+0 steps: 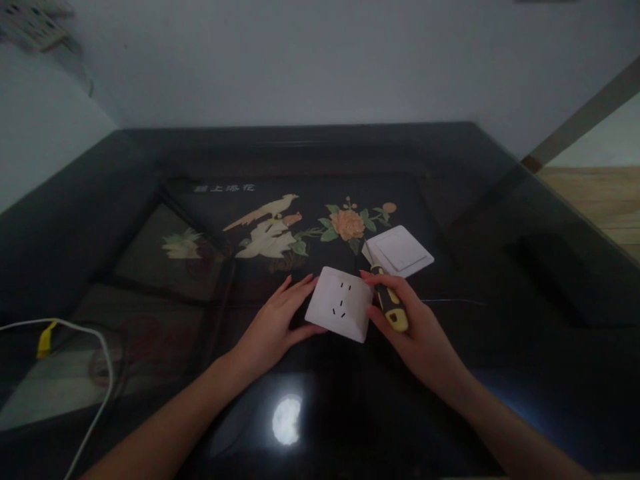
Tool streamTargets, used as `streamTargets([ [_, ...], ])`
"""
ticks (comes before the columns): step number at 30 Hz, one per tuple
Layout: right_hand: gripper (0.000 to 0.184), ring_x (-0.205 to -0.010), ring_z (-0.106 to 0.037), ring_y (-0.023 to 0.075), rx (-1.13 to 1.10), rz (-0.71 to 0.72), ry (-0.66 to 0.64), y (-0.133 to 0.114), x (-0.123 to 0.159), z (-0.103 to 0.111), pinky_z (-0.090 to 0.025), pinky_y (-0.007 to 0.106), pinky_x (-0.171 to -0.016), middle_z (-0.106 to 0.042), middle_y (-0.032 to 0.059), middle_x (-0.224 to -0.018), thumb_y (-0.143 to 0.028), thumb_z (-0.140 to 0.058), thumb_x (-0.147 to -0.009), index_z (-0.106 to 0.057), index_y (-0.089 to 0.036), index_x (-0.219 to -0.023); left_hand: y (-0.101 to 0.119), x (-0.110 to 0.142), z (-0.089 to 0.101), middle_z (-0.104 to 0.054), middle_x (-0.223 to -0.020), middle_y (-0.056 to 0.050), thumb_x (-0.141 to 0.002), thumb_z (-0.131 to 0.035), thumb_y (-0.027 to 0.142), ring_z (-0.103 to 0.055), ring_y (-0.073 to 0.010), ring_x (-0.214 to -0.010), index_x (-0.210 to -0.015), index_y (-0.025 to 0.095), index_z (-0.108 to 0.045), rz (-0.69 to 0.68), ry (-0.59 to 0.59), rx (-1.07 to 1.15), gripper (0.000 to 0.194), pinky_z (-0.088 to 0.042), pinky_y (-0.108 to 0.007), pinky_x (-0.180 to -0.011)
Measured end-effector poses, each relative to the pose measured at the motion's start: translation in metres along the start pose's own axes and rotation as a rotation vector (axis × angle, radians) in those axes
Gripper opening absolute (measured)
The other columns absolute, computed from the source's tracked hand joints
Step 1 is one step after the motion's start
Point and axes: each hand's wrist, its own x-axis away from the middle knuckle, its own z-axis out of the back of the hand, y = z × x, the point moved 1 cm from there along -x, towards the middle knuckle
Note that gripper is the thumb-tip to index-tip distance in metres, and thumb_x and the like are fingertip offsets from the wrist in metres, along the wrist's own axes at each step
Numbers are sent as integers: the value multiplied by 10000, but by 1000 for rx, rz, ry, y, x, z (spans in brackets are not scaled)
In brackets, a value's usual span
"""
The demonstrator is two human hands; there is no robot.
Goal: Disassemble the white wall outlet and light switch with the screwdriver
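Observation:
A white wall socket (pixel 341 303) with several slots rests on the dark glass tabletop (pixel 450 373), held between both hands. My left hand (pixel 278 325) grips its left edge, thumb under and fingers along the side. My right hand (pixel 407 328) presses the socket's right edge with its fingertips while a yellow-and-black screwdriver (pixel 391 307) lies clasped in its palm. Just behind the right hand lies a white switch plate (pixel 399 251), flat on the table.
The tabletop shows an inlaid bird and flower picture (pixel 300 223) under glass. A white cable (pixel 95 373) with a yellow tag (pixel 45 338) curls at the left edge. A white wall runs behind; wooden floor (pixel 600 193) shows at the right. A lamp reflection (pixel 287 420) glares near me.

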Motion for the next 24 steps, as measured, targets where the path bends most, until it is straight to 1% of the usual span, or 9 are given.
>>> streamTargets([
  [2,287,-1291,-550,265,-6,-11,-18,0,1,1,-464,488,-1048,-615,108,-1321,-255,-550,-916,-522,-255,-1201,1,0,3,-518,-1459,-117,-874,-658,397,-462,-274,-1380,-1418,219,-454,9,17,83,608,-255,-561,-1194],
  [5,359,-1297,-540,275,-29,-22,-75,-1,3,1,-456,500,-1050,-593,110,-1352,-291,-626,-878,-513,-261,-1218,5,1,11,-577,-1405,-96,-892,-605,472,-537,-288,-1316,-1370,206,-539,91,82,202,550,-378,-496,-1145],
  [8,529,-1282,-547,300,-47,-19,-145,-3,6,-3,-463,507,-1039,-580,117,-1371,-345,-772,-762,-513,-256,-1214,12,2,20,-653,-1315,-93,-905,-554,511,-633,-297,-1199,-1290,174,-625,177,181,255,517,-498,-419,-1037],
  [11,634,-1305,-524,299,-61,-13,-201,-6,11,-11,-454,497,-1055,-545,113,-1411,-341,-837,-689,-510,-257,-1225,21,5,26,-729,-1189,-77,-935,-501,474,-708,-260,-1049,-1166,169,-705,200,252,248,435,-557,-342,-917],
  [14,731,-1299,-530,279,-127,-28,-289,-9,17,-22,-474,475,-1046,-532,97,-1414,-284,-857,-663,-472,-275,-1285,29,7,28,-781,-1033,-55,-932,-511,407,-739,-216,-912,-1043,172,-748,176,259,214,352,-571,-277,-801],
  [17,802,-1249,-570,266,-187,-54,-321,-10,22,-29,-506,461,-1020,-544,90,-1381,-213,-862,-649,-434,-283,-1324,34,9,27,-789,-962,-46,-923,-517,367,-738,-195,-859,-994,170,-749,156,239,205,312,-559,-265,-779],
  [21,767,-1210,-591,261,-201,-59,-298,-10,21,-28,-545,447,-975,-529,93,-1377,-187,-848,-659,-455,-282,-1312,37,8,22,-771,-992,-55,-938,-488,381,-711,-203,-915,-1001,172,-719,182,223,301,318,-538,-289,-809],
  [23,732,-1140,-632,245,-228,-74,-293,-10,18,-24,-578,426,-926,-555,95,-1348,-181,-819,-691,-454,-277,-1317,38,7,19,-750,-1043,-64,-957,-461,403,-689,-207,-970,-1041,174,-692,190,212,419,336,-528,-295,-834],
  [24,688,-1108,-649,235,-236,-77,-285,-10,16,-21,-588,417,-907,-564,98,-1343,-180,-780,-732,-449,-274,-1328,39,7,17,-738,-1070,-68,-966,-446,420,-678,-208,-995,-1066,175,-676,191,202,490,351,-524,-296,-846],
])
